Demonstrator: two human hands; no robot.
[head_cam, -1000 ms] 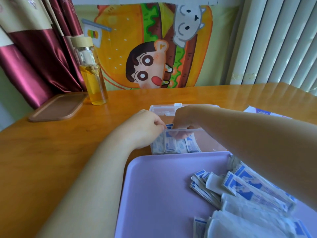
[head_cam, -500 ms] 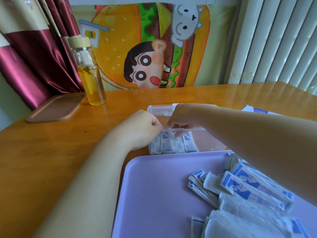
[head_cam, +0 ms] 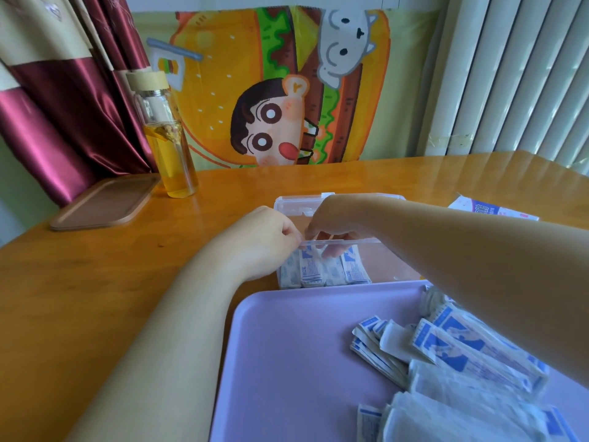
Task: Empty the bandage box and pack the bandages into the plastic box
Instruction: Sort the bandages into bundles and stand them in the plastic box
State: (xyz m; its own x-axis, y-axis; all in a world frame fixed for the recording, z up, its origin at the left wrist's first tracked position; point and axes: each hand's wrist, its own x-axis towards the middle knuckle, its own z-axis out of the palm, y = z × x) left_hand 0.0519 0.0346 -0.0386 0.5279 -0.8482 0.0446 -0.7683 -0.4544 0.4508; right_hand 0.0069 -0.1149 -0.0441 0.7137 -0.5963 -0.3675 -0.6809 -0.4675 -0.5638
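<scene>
Packing maybe a third done: row of bandages [head_cam: 325,272] lined up in left end of plastic box [head_cam: 395,269], big pile [head_cam: 462,362] waiting on purple tray [head_cam: 287,346]; left hand [head_cam: 271,240] pinching box rim, right hand [head_cam: 334,218] inside, grip unclear.

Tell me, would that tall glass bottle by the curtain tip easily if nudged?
Probably, if pushed high: the bottle is tall and narrow. Its yellow liquid leaves the top empty, likely keeping weight low. Glass, so probably fragile.
</scene>
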